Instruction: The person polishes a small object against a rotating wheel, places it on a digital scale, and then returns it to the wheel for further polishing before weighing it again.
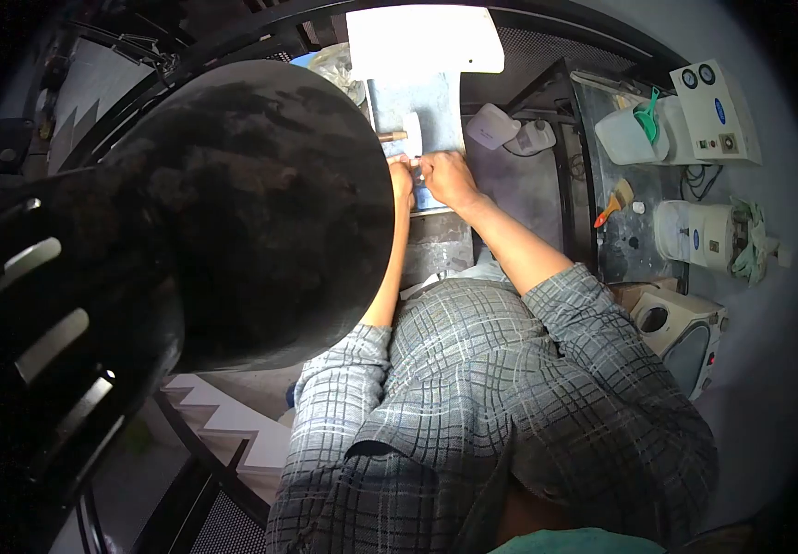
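Note:
Both my hands meet at a white wheel (413, 136) on a brass-coloured shaft (392, 137), inside a pale tray-like housing (462, 97). My right hand (448, 178) is closed, its fingertips pinching something small just below the wheel. My left hand (401, 175) is close beside it, partly hidden behind a large black lamp shade (279, 212); its fingers look bent toward the same spot. What lies between the fingertips is too small to make out.
A white cover (425, 39) tops the housing. To the right are plastic containers (493, 126), a bin with a green scoop (646, 120), a brush (614, 201), a gauge box (715, 113) and white machines (681, 337). The lamp shade fills much of the left.

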Motion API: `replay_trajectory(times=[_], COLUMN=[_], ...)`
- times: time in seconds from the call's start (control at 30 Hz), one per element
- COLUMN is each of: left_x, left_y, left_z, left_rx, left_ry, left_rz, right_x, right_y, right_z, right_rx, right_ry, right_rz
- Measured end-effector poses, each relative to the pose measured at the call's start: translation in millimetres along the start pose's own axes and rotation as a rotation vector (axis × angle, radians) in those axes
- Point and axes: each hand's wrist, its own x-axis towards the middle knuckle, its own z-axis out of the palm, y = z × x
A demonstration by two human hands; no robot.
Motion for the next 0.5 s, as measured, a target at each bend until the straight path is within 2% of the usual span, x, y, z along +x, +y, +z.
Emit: replay_trajectory(times=[0.07,0.2,0.5], left_x=[10.4,-6.9,-7.7], left_y=[-10.5,-7.6,-9.8], left_z=[-1.8,0.1,6.6], left_rx=[-0.03,-0.119,-0.141], left_ry=[0.123,0.085,0.064], left_rz=[0.023,0.095,0.084], right_x=[2.5,-2.4,-1.3], right_y=[7.4,1.9,-6.0], right_z=[8.8,5.5,-5.9], right_rx=[-0.111,-0.121,-0.148], right_ry=[-0.007,0.086,0.045], right_rz=[-0.098,-0.226,-0.084])
